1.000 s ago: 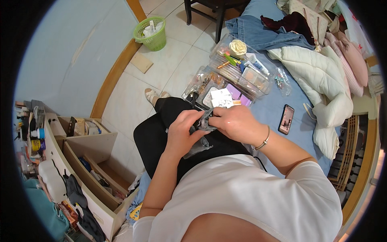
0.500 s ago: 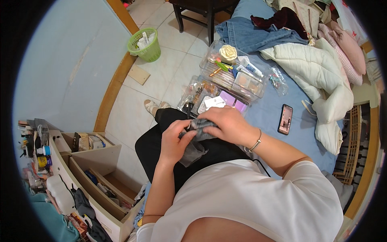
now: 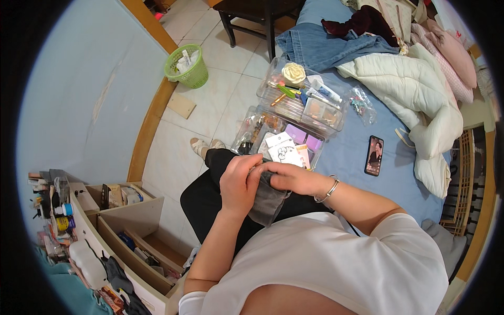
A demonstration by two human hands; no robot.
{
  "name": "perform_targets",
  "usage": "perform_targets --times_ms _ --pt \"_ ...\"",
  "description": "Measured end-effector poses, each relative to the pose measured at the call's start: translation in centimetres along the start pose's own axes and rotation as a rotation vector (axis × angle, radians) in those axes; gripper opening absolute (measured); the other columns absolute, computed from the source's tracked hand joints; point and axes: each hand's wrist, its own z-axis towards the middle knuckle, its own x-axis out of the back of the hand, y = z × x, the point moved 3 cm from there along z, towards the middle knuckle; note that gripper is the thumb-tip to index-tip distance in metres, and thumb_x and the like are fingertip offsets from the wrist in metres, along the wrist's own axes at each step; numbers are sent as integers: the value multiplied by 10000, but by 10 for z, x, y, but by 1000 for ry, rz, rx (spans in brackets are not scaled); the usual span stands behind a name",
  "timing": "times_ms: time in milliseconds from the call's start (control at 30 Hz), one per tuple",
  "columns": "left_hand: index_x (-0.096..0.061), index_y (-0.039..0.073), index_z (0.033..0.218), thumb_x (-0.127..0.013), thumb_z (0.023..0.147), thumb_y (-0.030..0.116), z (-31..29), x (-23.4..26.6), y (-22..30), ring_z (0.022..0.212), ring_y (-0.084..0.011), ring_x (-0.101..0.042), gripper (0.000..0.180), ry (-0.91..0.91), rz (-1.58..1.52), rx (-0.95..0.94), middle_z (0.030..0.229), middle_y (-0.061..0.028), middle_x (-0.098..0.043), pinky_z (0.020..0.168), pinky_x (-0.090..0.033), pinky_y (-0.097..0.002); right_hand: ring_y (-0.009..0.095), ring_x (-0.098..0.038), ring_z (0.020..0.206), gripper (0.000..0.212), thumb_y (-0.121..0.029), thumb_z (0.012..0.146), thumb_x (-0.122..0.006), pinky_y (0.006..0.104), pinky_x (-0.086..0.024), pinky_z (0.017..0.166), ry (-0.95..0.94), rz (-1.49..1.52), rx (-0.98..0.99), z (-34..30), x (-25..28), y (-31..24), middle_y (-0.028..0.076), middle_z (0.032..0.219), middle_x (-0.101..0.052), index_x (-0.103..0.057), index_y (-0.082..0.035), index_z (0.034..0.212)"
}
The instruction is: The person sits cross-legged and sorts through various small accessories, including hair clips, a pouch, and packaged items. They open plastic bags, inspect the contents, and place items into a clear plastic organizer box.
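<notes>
Over my lap, my left hand (image 3: 239,184) and my right hand (image 3: 296,178) meet, fingertips close together at the upper edge of a thin, dark grey, see-through cloth (image 3: 268,207). It hangs down from my fingers onto my black trousers (image 3: 202,194). Whether it is a pouch or a stocking I cannot tell. Both hands pinch it, and the pinched edge is partly hidden behind my fingers. Just beyond my hands sits a clear plastic organizer (image 3: 244,123) with a white printed card (image 3: 285,149) and purple packets (image 3: 304,137) in it.
Behind it a second clear box (image 3: 341,126) holds a cream rose, tubes and pens. A phone (image 3: 374,156) with its screen lit lies on the blue bed sheet (image 3: 349,163), near a white quilt (image 3: 399,79). Open drawers (image 3: 134,220) stand at my left; a green basket (image 3: 194,76) is on the floor.
The cloth was bunched up between my hands; now it hangs longer and flatter. My hands have come closer together at its top, and my left hand has shifted right.
</notes>
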Motion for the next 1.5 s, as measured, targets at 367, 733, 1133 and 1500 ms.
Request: perform_targets --times_ms 367,733,1133,1500 --pt "-418 36 1336 -806 675 131 11 -14 -10 964 -265 -606 773 -66 -87 70 1169 -140 -578 824 -488 -340 271 -628 840 326 -98 751 -700 334 -487 738 346 -453 244 4 25 -7 110 917 -643 -590 -68 1056" --pt "-484 6 1250 -763 749 120 -7 -24 -49 964 -147 -593 584 -443 -475 550 1066 -80 -631 852 -472 -288 145 -624 739 124 -46 835 -652 264 -487 671 451 -419 274 12 42 -24 56 814 -650 -622 -33 955" --pt "-505 -10 1217 -634 898 159 14 -35 -56 989 -113 -568 384 -92 -1129 837 1100 -53 -615 880 -448 -269 52 -524 801 249 -268 947 -541 207 -438 667 632 -88 119 19 67 -29 -32 923 -579 -578 -59 1078" --pt "-499 -4 1214 -711 812 60 11 -23 -45 987 -124 -578 458 -46 -997 738 1067 -52 -619 874 -470 -284 29 -523 760 144 -213 940 -545 196 -432 639 532 391 88 29 58 -8 -63 855 -586 -600 -101 1013"
